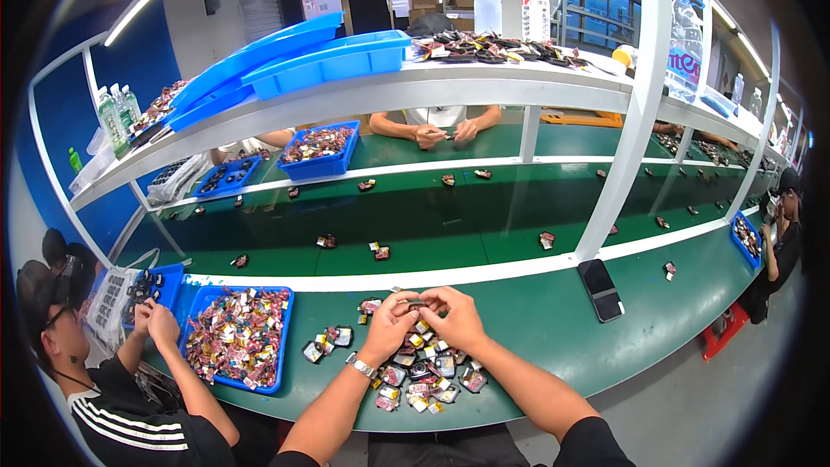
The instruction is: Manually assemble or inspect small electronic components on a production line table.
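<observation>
My left hand (391, 325) and my right hand (455, 320) meet over the green bench, fingertips pinched together. Whatever small thing they hold between them is mostly hidden by the fingers. Right below my hands lies a loose pile of small electronic modules (421, 372), with dark casings, silvery battery-like packs, red wires and yellow tabs. A smaller cluster of the same modules (327, 343) sits left of my left wrist. Farther left, a blue tray (282, 350) is heaped with reddish wired parts.
A black phone (600, 290) lies right of my hands, beside a white upright post (635, 121). Beyond the bench rail, a green conveyor belt (484, 238) carries scattered modules. A co-worker (130, 398) sits close on my left. A shelf (346, 108) spans overhead with blue trays and bottles.
</observation>
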A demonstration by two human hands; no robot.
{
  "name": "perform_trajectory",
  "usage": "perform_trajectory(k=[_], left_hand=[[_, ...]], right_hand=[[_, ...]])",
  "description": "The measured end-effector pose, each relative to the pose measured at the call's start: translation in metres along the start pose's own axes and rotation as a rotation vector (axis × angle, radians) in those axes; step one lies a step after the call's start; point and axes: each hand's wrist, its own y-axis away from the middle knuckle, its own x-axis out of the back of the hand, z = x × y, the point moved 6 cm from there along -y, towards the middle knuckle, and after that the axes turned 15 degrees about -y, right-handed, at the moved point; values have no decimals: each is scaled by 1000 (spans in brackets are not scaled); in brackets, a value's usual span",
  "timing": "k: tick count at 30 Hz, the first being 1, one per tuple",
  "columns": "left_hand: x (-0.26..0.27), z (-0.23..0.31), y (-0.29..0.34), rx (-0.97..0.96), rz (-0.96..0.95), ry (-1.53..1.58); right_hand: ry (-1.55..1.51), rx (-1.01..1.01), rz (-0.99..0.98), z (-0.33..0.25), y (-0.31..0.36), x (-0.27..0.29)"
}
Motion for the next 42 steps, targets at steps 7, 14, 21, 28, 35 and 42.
perform_trajectory(k=[7, 14, 21, 28, 35, 42], left_hand=[[25, 18, 5, -188, 363, -285], [32, 35, 13, -281, 549, -501], [39, 27, 7, -273, 555, -539], [43, 24, 5, -236, 560, -526], [42, 23, 3, -219, 580, -519], [53, 16, 6, -116, 603, -383]], right_hand=[[99, -343, 360, 86, -88, 77], [939, -36, 371, 56, -118, 33], [774, -189, 100, 97, -136, -56], [776, -63, 18, 99, -132, -55], [690, -71, 17, 100, -138, -33], [302, 94, -189, 30, -69, -15]])
